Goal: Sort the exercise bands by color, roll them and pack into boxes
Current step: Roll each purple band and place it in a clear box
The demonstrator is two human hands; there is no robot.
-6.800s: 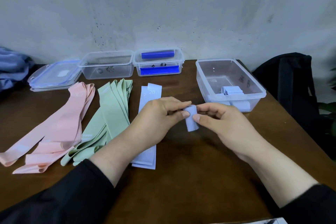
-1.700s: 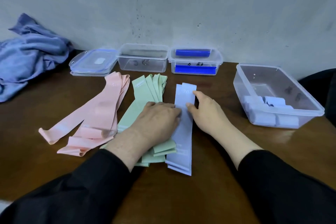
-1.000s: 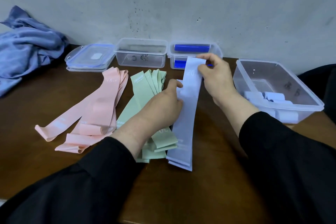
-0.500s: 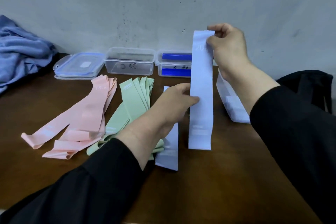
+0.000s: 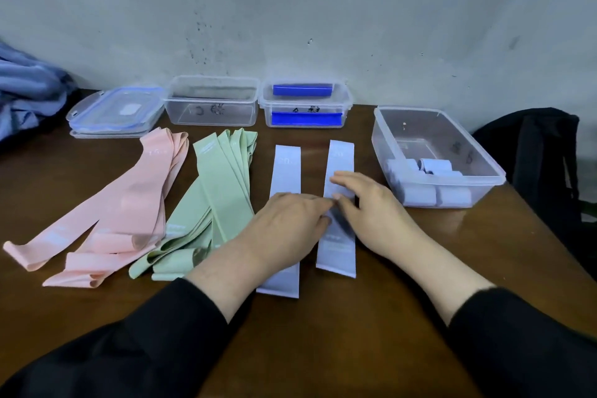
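Two flat hands, left (image 5: pixel 287 223) and right (image 5: pixel 371 207), press the right blue band (image 5: pixel 339 171); a crooked start could roll it loose.

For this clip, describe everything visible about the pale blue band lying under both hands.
The band is a flat, pale lavender-blue strip of smooth, stretchy-looking material, with faint white print near both ends. It lies lengthwise on the brown table, running away from the person, apart from a second blue band to its left and left of the clear box of rolled bands. The right hand rests on its middle; the left hand touches its left edge.
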